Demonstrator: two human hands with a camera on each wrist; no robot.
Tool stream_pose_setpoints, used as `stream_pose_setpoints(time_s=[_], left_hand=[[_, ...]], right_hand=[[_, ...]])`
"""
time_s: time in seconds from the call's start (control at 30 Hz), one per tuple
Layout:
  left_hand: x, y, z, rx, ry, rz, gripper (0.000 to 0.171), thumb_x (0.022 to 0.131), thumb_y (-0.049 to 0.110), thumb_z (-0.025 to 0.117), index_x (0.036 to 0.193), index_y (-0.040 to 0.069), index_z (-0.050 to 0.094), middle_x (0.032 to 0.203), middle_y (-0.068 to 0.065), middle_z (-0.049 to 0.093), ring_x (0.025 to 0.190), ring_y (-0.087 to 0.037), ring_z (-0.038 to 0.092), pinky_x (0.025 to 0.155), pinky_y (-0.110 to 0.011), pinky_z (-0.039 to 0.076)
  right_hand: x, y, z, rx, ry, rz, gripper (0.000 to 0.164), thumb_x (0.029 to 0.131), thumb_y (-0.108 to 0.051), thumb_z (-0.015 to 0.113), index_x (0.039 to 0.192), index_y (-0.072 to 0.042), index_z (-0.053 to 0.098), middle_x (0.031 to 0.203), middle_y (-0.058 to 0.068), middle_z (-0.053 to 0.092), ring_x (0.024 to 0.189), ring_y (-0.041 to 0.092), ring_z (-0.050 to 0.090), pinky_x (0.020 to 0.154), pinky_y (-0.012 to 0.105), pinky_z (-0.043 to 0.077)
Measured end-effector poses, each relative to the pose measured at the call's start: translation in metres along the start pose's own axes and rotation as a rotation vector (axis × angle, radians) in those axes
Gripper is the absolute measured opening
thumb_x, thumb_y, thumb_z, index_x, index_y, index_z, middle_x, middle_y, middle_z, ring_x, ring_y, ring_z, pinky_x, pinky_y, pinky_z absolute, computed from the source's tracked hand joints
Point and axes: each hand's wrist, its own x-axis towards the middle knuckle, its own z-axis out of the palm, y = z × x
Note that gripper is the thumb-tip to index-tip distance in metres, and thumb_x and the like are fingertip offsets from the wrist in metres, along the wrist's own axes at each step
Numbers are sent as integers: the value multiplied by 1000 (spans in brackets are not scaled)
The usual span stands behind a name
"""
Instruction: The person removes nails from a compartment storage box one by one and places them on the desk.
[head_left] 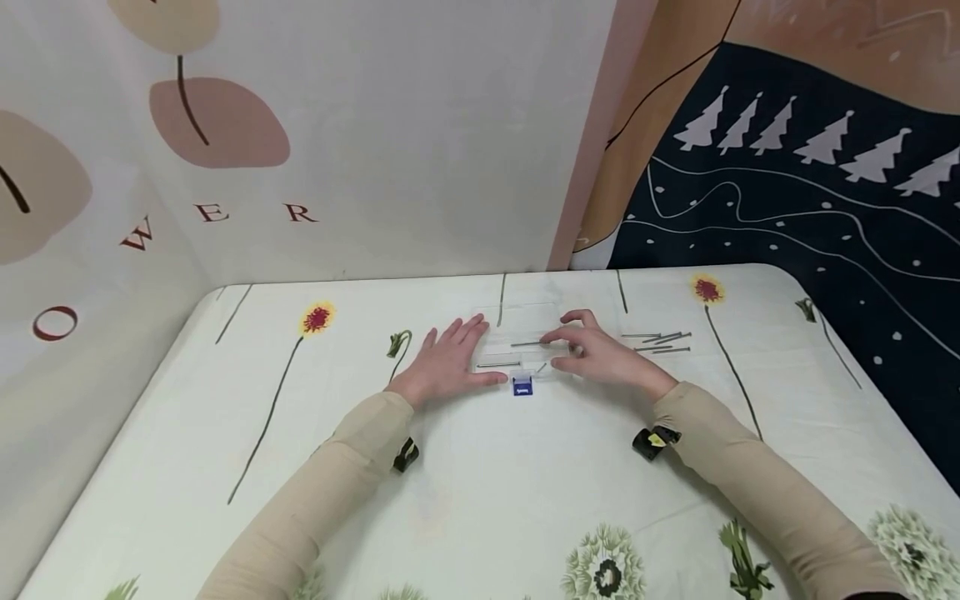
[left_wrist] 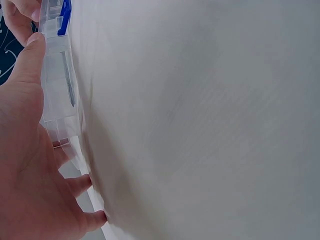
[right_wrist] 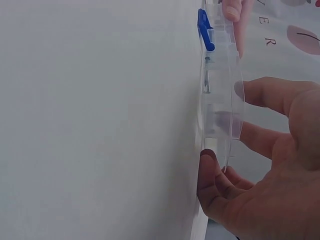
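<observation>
In the head view, stretches two beige sleeves [head_left: 750,467] over a white, flower-printed tablecloth [head_left: 480,483] towards a low, clear plastic compartment box [head_left: 517,354], lying flat between both hands. Spreads the left hand [head_left: 453,358] at the left side, fingers extended and apart, gripping nothing. Bends the right hand [head_left: 600,354] over the right side, index fingertip close to the end of a thin grey metal nail [head_left: 525,343]; cannot tell a pinch from a light touch. Shows a second grey nail [head_left: 498,364] in a front compartment, a blue plastic latch [head_left: 522,386] at the near edge, and a loose cluster of grey nails [head_left: 660,342] just right of the right hand.

In the left wrist view, lays the thumb against the box's edge near the latch, with other fingertips down by the tablecloth.

In the right wrist view, shows two fingertips partly through clear plastic, lower fingers curled near the tablecloth; cannot make out anything between them. Probably steadying the box left-handed while settling a nail right-handed. Calls next for a careful release, without tipping the box.
</observation>
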Motion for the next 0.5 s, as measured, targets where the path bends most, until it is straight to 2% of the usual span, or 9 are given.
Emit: stream_pose_setpoints(time_s=[0.13, 0.3, 0.5], left_hand=[[0, -1, 0, -3, 3, -3, 97, 86, 73, 47, 156, 13, 16, 162, -2, 8, 145, -31, 9, 112, -59, 7], [0, -1, 0, -4, 11, 2, 97, 86, 72, 48, 155, 12, 17, 161, -2, 9, 145, -31, 10, 112, -60, 8], [0, 0, 2, -7, 13, 7, 97, 86, 71, 49, 155, 12, 18, 161, -3, 9, 145, -32, 10, 112, -60, 8]], right_hand=[[1, -2, 0, -3, 1, -3, 35, 92, -15, 63, 126, -5, 63, 142, 25, 26, 109, 32, 47, 87, 45, 43], [2, -2, 1, 15, -3, 5, 31, 92, -15, 62, 122, -7, 66, 142, 24, 25, 124, 35, 36, 94, 50, 42], [3, 0, 2, 21, 6, -4, 31, 92, -14, 63, 122, -9, 66, 140, 24, 25, 128, 35, 31, 92, 48, 45]])
